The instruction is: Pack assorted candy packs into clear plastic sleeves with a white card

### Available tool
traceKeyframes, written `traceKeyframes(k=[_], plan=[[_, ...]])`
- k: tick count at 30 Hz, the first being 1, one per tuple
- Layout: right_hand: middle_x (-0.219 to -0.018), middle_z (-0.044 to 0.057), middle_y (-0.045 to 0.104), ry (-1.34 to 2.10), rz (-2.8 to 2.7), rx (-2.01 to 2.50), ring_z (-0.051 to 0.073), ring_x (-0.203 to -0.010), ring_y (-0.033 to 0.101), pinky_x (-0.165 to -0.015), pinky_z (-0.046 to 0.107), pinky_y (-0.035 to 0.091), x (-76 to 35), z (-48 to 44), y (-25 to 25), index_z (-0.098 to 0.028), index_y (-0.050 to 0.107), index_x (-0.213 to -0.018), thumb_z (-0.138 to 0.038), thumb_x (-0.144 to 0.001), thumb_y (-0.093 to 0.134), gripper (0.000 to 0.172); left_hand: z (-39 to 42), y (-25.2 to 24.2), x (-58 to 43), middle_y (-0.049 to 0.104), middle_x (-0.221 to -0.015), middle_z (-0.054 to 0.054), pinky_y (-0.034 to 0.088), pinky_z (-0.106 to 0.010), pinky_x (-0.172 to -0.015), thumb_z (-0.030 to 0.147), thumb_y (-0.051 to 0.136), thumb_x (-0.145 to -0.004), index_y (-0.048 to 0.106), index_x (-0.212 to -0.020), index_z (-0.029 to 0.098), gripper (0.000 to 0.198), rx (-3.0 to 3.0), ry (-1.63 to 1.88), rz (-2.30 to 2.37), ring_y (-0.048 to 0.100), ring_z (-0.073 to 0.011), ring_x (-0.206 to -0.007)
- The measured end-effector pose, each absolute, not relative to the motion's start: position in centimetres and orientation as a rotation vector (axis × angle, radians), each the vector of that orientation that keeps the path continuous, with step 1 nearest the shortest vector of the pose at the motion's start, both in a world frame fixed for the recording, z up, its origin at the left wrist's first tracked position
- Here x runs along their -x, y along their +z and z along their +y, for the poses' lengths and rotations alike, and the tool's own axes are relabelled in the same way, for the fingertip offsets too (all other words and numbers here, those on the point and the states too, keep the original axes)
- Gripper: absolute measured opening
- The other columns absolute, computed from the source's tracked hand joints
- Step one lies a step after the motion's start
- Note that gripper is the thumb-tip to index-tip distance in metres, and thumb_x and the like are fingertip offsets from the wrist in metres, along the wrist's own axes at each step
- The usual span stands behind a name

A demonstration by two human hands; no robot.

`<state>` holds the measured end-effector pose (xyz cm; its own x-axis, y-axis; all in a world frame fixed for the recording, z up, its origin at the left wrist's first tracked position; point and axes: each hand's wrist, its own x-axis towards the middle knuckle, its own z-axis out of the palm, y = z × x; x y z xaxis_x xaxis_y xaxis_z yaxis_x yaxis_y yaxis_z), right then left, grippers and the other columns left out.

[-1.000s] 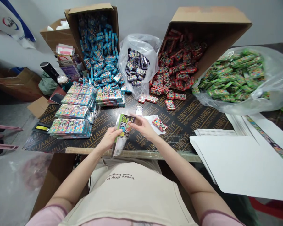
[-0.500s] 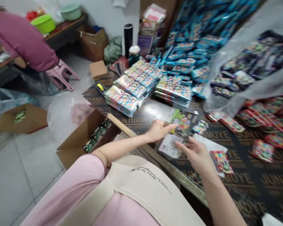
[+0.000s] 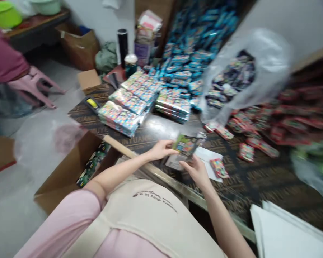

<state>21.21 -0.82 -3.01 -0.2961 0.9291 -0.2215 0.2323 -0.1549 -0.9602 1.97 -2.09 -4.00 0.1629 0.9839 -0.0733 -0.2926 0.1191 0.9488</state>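
Between my hands is a black-and-green printed plastic pouch [image 3: 187, 144], with a see-through lower part, held low over the dark tabletop. My left hand [image 3: 161, 149] pinches its left side, thumb on top. On the near right side my right hand [image 3: 197, 171] grips it, its thumb in front and the other fingers partly hidden behind. A white sheet [image 3: 206, 161] lies just beyond my right hand, and a red candy packet [image 3: 219, 168] rests on its edge. Blur hides what, if anything, is inside the pouch.
Stacks of shiny packs [image 3: 121, 116] stand at the back left, before a heap of blue packets [image 3: 188, 61]. A clear bag of dark packets [image 3: 231, 79] and red packets [image 3: 261, 125] lie right. White sheets [image 3: 285, 229] are near right; an open carton [image 3: 61, 172] stands left.
My view has swung to the right, so the table's things sit further left and white sheets have appeared. Both hands still hold the pouch.
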Motion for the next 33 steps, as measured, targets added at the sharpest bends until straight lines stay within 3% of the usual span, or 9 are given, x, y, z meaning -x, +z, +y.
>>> traceKeyframes(k=[3, 8, 10, 13, 19, 23, 26, 30, 33], plan=[[-0.095, 0.004, 0.072, 1.43, -1.243, 1.229, 0.018, -0.081, 0.068, -0.075, 0.032, 0.055, -20.7, 0.3, -1.2, -0.021, 0.06, -0.103, -0.044, -0.064, 0.078, 0.048, -2.3, -3.5, -2.5, 0.074, -0.094, -0.009, 0.049, -0.038, -0.086, 0.038, 0.082, -0.06, 0.071, -0.092, 0.012, 0.042, -0.995, 1.054, 0.915, 0.067, -0.0239, -0.085], [-0.064, -0.005, 0.063, 1.318, -0.927, 1.141, 0.013, -0.057, 0.059, -0.056, 0.024, 0.048, -19.7, 0.4, 0.1, -0.021, 0.062, -0.08, -0.042, -0.06, 0.081, 0.035, -1.8, -1.0, -4.3, 0.074, -0.096, -0.008, 0.049, -0.033, -0.086, 0.043, 0.081, -0.061, 0.072, -0.097, 0.014, 0.047, -0.707, 1.179, 0.888, 0.067, -0.0221, -0.09], [-0.068, -0.003, 0.066, 1.295, -0.844, 1.076, 0.014, -0.062, 0.062, -0.059, 0.025, 0.049, -18.9, -0.5, 0.2, -0.022, 0.064, -0.082, -0.049, -0.069, 0.074, 0.032, -1.5, 0.0, -5.4, 0.074, -0.083, -0.007, 0.05, -0.031, -0.079, 0.049, 0.076, -0.065, 0.073, -0.085, 0.013, 0.041, -0.519, 1.207, 0.919, 0.068, -0.0196, -0.078], [-0.071, 0.001, 0.07, 1.24, -0.753, 1.04, 0.018, -0.074, 0.067, -0.075, 0.032, 0.051, -18.1, -1.4, 0.5, -0.021, 0.068, -0.079, -0.055, -0.083, 0.053, 0.038, -1.0, 1.0, -6.4, 0.072, -0.071, -0.003, 0.05, -0.028, -0.075, 0.04, 0.076, -0.062, 0.071, -0.07, 0.013, 0.028, -0.413, 1.206, 0.943, 0.066, -0.0165, -0.07], [-0.077, 0.0, 0.074, 1.442, -0.734, 0.993, 0.018, -0.07, 0.069, -0.079, 0.034, 0.052, -20.5, -0.7, 1.4, -0.021, 0.068, -0.076, -0.031, -0.064, 0.075, 0.017, -0.9, 3.0, -5.4, 0.076, -0.085, -0.005, 0.051, -0.032, -0.081, 0.02, 0.072, -0.06, 0.076, -0.081, 0.018, 0.021, -0.89, 1.229, 1.027, 0.069, -0.0191, -0.081], [-0.083, 0.002, 0.075, 1.273, -0.979, 1.006, 0.019, -0.079, 0.071, -0.079, 0.033, 0.054, -22.2, -0.9, 1.7, -0.021, 0.07, -0.075, -0.03, -0.065, 0.08, 0.016, -1.6, 4.5, -4.4, 0.076, -0.083, -0.007, 0.053, -0.034, -0.082, 0.023, 0.074, -0.067, 0.076, -0.072, 0.019, 0.007, -1.479, 1.265, 1.107, 0.07, -0.02, -0.081], [-0.089, 0.004, 0.076, 1.165, -1.157, 1.023, 0.021, -0.088, 0.071, -0.081, 0.034, 0.055, -22.8, -1.5, 1.9, -0.022, 0.075, -0.077, -0.034, -0.068, 0.079, 0.015, -1.3, 4.6, -3.9, 0.076, -0.078, -0.007, 0.055, -0.033, -0.076, 0.028, 0.078, -0.066, 0.076, -0.07, 0.017, 0.012, -1.532, 1.224, 1.166, 0.07, -0.0194, -0.074], [-0.073, 0.002, 0.073, 1.167, -1.244, 1.063, 0.016, -0.066, 0.068, -0.067, 0.03, 0.055, -22.9, -1.6, 2.6, -0.021, 0.076, -0.081, -0.037, -0.069, 0.079, 0.02, 0.1, 4.7, -3.2, 0.075, -0.078, -0.006, 0.056, -0.03, -0.068, 0.029, 0.082, -0.062, 0.076, -0.084, 0.016, 0.026, -1.438, 1.071, 1.152, 0.07, -0.0187, -0.07], [-0.066, 0.001, 0.07, 1.25, -1.268, 1.065, 0.013, -0.055, 0.063, -0.058, 0.027, 0.053, -22.9, -1.2, 3.3, -0.018, 0.073, -0.077, -0.04, -0.068, 0.079, 0.024, 0.6, 5.2, -3.1, 0.073, -0.071, -0.005, 0.053, -0.027, -0.064, 0.025, 0.079, -0.065, 0.076, -0.075, 0.016, 0.014, -1.564, 1.015, 1.114, 0.067, -0.0168, -0.066]])
